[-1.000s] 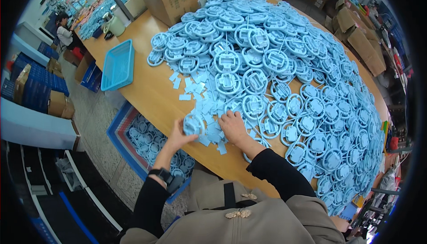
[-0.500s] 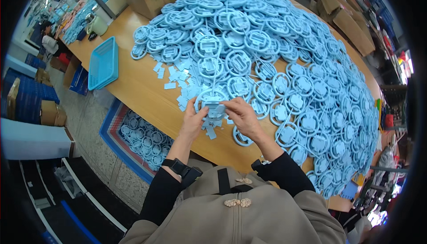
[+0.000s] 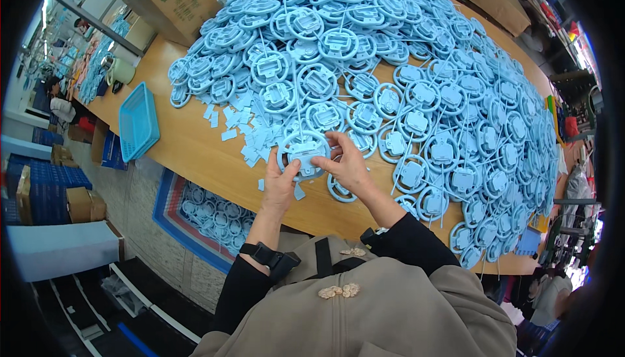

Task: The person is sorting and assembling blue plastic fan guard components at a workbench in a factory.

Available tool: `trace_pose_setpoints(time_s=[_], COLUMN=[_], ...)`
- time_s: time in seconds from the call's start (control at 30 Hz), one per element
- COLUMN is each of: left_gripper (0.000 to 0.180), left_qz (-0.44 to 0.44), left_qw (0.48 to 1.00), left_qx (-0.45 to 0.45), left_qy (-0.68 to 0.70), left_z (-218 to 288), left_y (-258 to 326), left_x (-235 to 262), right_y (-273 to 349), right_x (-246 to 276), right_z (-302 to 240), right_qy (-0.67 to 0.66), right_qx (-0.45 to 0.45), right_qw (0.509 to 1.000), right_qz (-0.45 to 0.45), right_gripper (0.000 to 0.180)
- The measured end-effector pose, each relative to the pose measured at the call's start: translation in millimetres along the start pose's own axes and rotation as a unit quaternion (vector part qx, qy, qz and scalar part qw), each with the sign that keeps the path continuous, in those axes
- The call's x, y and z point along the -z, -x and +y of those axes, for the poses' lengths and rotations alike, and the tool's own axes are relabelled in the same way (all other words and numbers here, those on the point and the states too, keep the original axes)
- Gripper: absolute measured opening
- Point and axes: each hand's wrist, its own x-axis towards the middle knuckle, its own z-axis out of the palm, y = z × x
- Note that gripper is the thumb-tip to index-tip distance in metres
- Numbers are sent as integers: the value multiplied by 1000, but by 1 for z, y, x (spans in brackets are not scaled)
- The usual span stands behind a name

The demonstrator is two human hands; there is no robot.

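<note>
Blue plastic everywhere, and one ring frame is now up off the desk, held between both hands near the desk's front edge. A second ago the hands were down in the loose chips; half a second ago they were just closing on this piece. Now the left hand pinches its lower left rim, while the right hand has its fingers curled over the right side and centre tab. Small blue offcuts lie scattered just left of it, and the big pile of ring frames fills the desk behind. Looks like this piece is being worked on.
</note>
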Motion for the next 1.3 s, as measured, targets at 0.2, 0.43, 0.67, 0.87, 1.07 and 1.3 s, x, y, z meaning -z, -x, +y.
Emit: trace_pose_setpoints(time_s=[0.2, 0.43, 0.67, 0.87, 1.07, 1.3], left_gripper=[36, 44, 59, 63, 57, 55], left_qz=[1, -92, -129, -98, -70, -76], left_qw=[961, 932, 694, 574, 683, 771], left_qx=[-89, 3, -37, -37, 39, 148], left_qy=[-260, -351, -707, -812, -726, -615], left_z=[-14, -50, -46, -58, -72, -62], left_y=[-5, -30, -10, -11, -12, -20], left_x=[-14, -31, -26, -33, -15, 17], right_y=[-3, 7, 2, -39, -101, -107], right_x=[9, 85, 225, 154, 86, 52], right_z=[29, 52, 56, 67, 65, 75], right_qy=[-212, -19, -346, 137, 446, 280], right_qx=[-124, -131, -48, -3, 6, 133], right_qw=[967, 987, 872, 986, 894, 949], right_qz=[-68, 91, 342, 99, 39, 49], right_gripper=[40, 45, 28, 35, 50, 56])
